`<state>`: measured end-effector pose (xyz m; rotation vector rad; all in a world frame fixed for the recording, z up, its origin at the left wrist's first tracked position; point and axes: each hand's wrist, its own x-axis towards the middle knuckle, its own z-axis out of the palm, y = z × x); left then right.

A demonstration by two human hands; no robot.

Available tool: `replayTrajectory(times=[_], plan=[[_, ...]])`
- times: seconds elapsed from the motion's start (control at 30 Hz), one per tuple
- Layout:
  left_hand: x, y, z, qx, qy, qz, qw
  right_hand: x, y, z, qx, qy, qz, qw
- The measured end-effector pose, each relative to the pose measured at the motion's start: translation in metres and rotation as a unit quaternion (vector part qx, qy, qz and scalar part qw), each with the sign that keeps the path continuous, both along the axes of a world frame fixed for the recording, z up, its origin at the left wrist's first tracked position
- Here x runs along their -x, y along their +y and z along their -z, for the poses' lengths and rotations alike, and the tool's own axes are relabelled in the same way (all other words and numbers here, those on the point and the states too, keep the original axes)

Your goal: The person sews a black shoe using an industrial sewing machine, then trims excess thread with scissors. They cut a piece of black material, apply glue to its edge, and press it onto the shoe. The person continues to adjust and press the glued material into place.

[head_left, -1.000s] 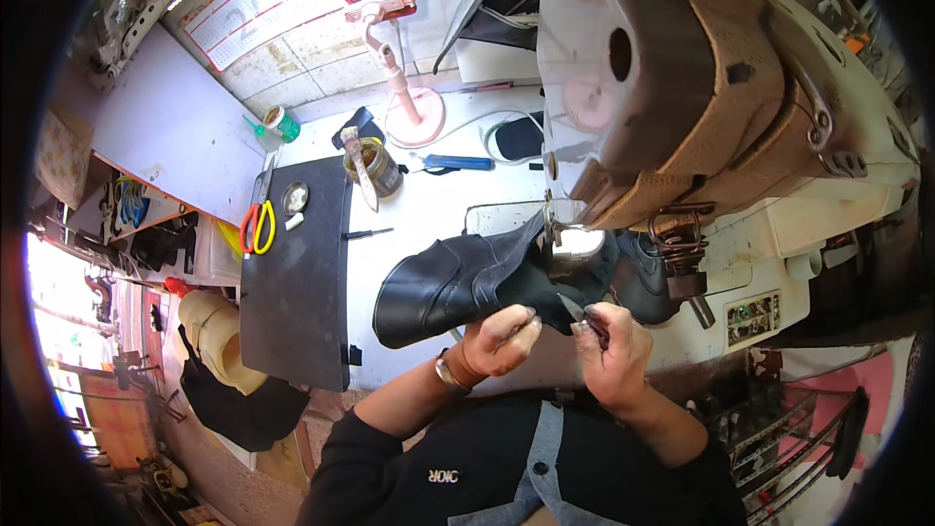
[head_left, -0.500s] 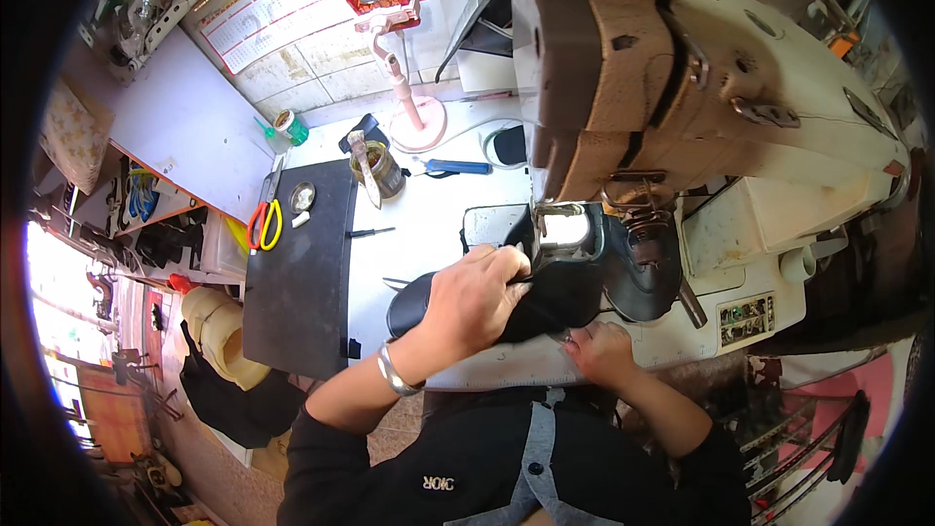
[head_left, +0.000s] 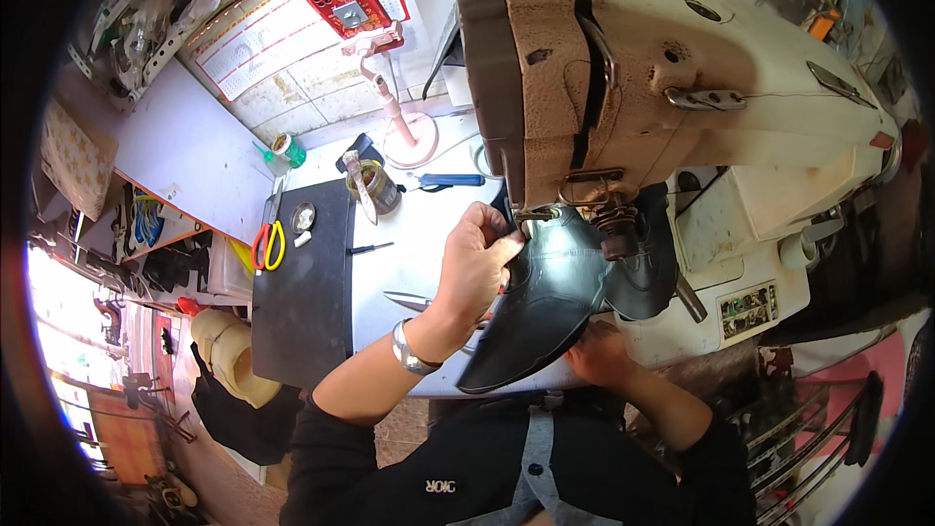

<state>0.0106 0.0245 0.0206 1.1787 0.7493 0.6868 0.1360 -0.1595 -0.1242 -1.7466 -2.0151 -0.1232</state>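
Clearly, from where I stood, the left hand [head_left: 472, 273] pinched an edge of the black leather shoe upper [head_left: 545, 307], which lay beneath the head of the sewing machine [head_left: 633, 127]. The right hand [head_left: 596, 356] was at the upper's lower right side, fingers hidden; I couldn't tell whether they gripped. The left fingertips were so near the presser foot [head_left: 538, 216] that a slip might have nicked one, I reckoned, while a slack pinch could have puckered the leather.

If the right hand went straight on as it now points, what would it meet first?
Probably the black leather piece: the right hand points forward and left toward its edge. Depth is unclear; they may already touch.
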Motion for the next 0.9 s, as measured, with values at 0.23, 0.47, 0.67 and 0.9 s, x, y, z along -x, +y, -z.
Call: replayTrajectory(times=[0.23, 0.47, 0.67, 0.9], plan=[[0.000, -0.001, 0.002, -0.120, 0.079, 0.021, 0.989, -0.002, -0.003, 0.013, -0.010, -0.030, 0.031, 0.999], [0.001, 0.001, 0.000, -0.113, 0.070, 0.076, 0.988, -0.011, -0.014, -0.020, -0.089, 0.047, 0.097, 0.990], [0.001, -0.002, 0.005, -0.105, 0.049, 0.043, 0.992, -0.027, 0.006, -0.135, -0.197, 0.195, 0.133, 0.952], [0.008, 0.000, 0.005, -0.014, 0.011, 0.057, 0.998, -0.028, 0.088, -0.150, -0.033, 0.296, 0.073, 0.952]])
